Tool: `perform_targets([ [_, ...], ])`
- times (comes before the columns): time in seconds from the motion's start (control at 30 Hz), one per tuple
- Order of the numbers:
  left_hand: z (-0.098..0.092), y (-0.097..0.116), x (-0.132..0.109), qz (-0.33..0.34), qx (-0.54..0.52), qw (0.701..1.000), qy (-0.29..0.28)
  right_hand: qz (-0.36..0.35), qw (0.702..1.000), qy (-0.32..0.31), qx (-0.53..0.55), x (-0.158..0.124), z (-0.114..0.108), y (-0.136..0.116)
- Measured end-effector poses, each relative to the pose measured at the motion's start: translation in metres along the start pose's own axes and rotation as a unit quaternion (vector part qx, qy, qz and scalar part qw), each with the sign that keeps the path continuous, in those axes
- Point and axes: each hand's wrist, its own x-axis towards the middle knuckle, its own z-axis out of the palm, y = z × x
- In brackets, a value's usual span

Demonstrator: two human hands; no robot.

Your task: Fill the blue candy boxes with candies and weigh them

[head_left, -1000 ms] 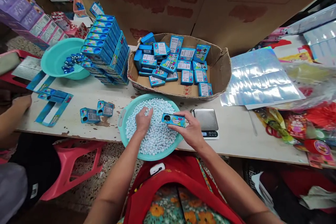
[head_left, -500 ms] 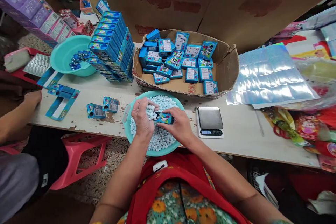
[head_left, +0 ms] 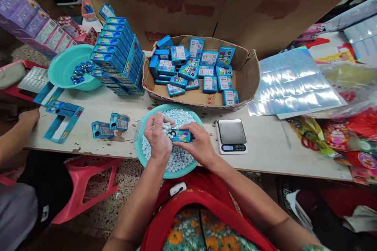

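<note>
Pale blue candies fill a turquoise basin (head_left: 138,141) at the table's front edge. Above it, my left hand (head_left: 157,135) is cupped round a small heap of candies (head_left: 167,128). My right hand (head_left: 200,143) grips a small blue candy box (head_left: 181,136) between thumb and fingers, its printed side up. The box's left end, with a dark opening, meets the candies in my left hand. Left of the basin stand two blue boxes (head_left: 102,129) close together.
A cut-down cardboard box (head_left: 247,86) behind the basin holds several blue boxes. Stacked blue boxes (head_left: 114,51) and another turquoise basin (head_left: 55,72) stand left. A digital scale (head_left: 231,132) and shiny sheets (head_left: 291,78) lie right. Another person's hand (head_left: 29,119) is at far left.
The whole view has shifted slightly, so the table things sit further left in the picture. Both hands stay together over the basin, with the box still against the candies.
</note>
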Motion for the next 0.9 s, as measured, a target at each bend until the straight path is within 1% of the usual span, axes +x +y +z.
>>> perform_targets([
  [0.13, 0.002, -0.004, -0.002, 0.028, 0.015, 0.999, -0.004, 0.010, 1.000, 0.000, -0.001, -0.001, -0.002, 0.000],
  [0.27, 0.004, -0.006, -0.003, 0.039, 0.048, 0.998, -0.003, 0.022, 1.000, 0.002, -0.007, -0.001, -0.004, 0.000],
  [0.33, 0.006, -0.006, -0.003, 0.041, 0.048, 0.998, -0.004, 0.021, 1.000, 0.004, -0.009, -0.001, -0.005, 0.000],
  [0.53, 0.009, -0.008, -0.001, 0.030, 0.031, 0.999, -0.017, 0.013, 1.000, 0.007, -0.011, 0.000, -0.005, 0.002],
  [0.63, 0.010, -0.010, -0.002, 0.007, 0.033, 0.999, -0.026, 0.034, 0.999, 0.004, 0.001, 0.003, -0.001, 0.005],
  [0.7, 0.012, -0.007, -0.001, -0.011, 0.031, 0.999, -0.042, 0.051, 0.998, -0.004, 0.033, 0.003, -0.002, 0.009],
  [0.8, 0.010, -0.004, 0.006, -0.023, 0.021, 0.998, -0.057, 0.099, 0.986, 0.005, 0.132, -0.007, -0.015, 0.018],
  [0.87, 0.001, -0.009, 0.016, -0.024, 0.033, 0.998, -0.049, 0.143, 0.971, 0.035, 0.186, -0.020, -0.032, 0.028],
  [0.9, -0.007, -0.015, 0.021, -0.017, 0.065, 0.997, -0.045, 0.164, 0.965, 0.057, 0.198, -0.029, -0.043, 0.034],
])
